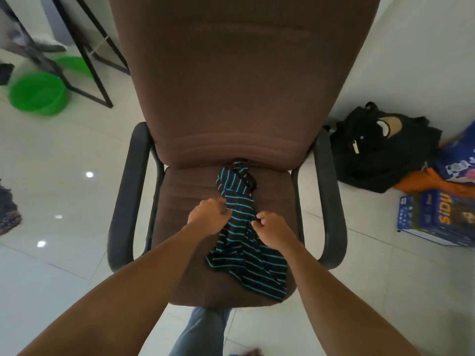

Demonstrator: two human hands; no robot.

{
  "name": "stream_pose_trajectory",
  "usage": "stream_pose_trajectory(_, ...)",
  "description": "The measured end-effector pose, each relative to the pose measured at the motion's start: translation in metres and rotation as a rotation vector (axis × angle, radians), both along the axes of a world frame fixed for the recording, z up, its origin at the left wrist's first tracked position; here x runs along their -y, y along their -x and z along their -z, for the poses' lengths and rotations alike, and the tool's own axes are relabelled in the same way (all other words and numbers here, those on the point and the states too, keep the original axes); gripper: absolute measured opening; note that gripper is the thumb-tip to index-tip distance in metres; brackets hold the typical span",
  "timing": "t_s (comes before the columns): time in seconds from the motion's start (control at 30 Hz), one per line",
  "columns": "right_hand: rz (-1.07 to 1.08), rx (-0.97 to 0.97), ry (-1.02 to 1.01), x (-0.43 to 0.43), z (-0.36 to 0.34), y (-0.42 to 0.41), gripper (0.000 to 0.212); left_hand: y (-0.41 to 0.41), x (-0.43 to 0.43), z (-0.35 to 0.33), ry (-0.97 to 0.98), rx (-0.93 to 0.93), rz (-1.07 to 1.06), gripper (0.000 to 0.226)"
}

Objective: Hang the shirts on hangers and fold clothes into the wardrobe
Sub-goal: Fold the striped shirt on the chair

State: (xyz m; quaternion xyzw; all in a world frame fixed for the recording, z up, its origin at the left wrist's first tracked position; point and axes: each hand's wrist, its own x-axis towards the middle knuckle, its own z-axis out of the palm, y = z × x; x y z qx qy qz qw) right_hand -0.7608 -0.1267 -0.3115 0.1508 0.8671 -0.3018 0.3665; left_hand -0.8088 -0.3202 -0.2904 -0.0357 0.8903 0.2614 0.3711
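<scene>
Striped shirt (244, 242) bunched on brown chair (226, 104) seat; left hand (209, 214) and right hand (267, 227) fingers pinched on its mid folds. Risk: twisted top end stays tangled, lifts crooked, slides to floor

Striped shirt (245, 242) on brown chair seat (185, 201)

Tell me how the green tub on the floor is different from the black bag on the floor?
The green tub is bright, round and open on top; the black bag is dark, floppy and slumped. The green tub sits left of the brown chair, next to a black metal frame; the black bag lies right of it, touching orange cloth. Both rest on the white tiled floor, away from the hands.
</scene>
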Motion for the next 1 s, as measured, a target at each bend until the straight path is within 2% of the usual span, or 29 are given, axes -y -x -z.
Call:
stream_pose_trajectory(0.2, 0.028, 0.029, 0.052, 0.002, 0.062, 0.066, 0.039, 0.066, -0.009, 0.092, -0.071, 0.093, -0.102, 0.056)
stream_pose_trajectory(0.4, -0.023, 0.021, 0.096, 0.015, 0.098, 0.091, 0.043, 0.097, -0.019, 0.125, -0.112, 0.0, -0.156, 0.06)
stream_pose_trajectory(0.53, -0.031, 0.003, 0.15, 0.02, 0.098, 0.084, 0.045, 0.103, -0.02, 0.135, -0.131, 0.038, -0.159, 0.064)
stream_pose_trajectory(0.63, -0.044, 0.01, 0.214, 0.023, 0.094, 0.072, 0.039, 0.101, -0.019, 0.135, -0.151, 0.05, -0.187, 0.055)
stream_pose_trajectory(0.7, -0.048, 0.086, 0.24, 0.023, 0.088, 0.067, 0.031, 0.094, -0.018, 0.131, -0.127, 0.034, -0.25, 0.037)
stream_pose_trajectory(0.73, -0.024, 0.124, 0.268, 0.022, 0.085, 0.065, 0.025, 0.09, -0.017, 0.128, -0.117, 0.016, -0.305, 0.026)
stream_pose_trajectory(0.8, 0.083, 0.145, 0.325, 0.022, 0.083, 0.061, 0.036, 0.081, -0.014, 0.123, -0.13, -0.004, -0.426, 0.016)
stream_pose_trajectory(0.87, 0.213, 0.069, 0.304, 0.022, 0.08, 0.059, 0.035, 0.07, -0.01, 0.12, -0.172, 0.012, -0.507, 0.034)
stream_pose_trajectory(0.93, 0.344, -0.034, 0.267, 0.024, 0.074, 0.06, 0.015, 0.058, -0.005, 0.116, -0.232, 0.067, -0.527, 0.054)
stream_pose_trajectory(1.0, 0.492, -0.113, 0.293, 0.03, 0.073, 0.066, 0.01, 0.045, -0.001, 0.117, -0.292, 0.129, -0.495, 0.059)
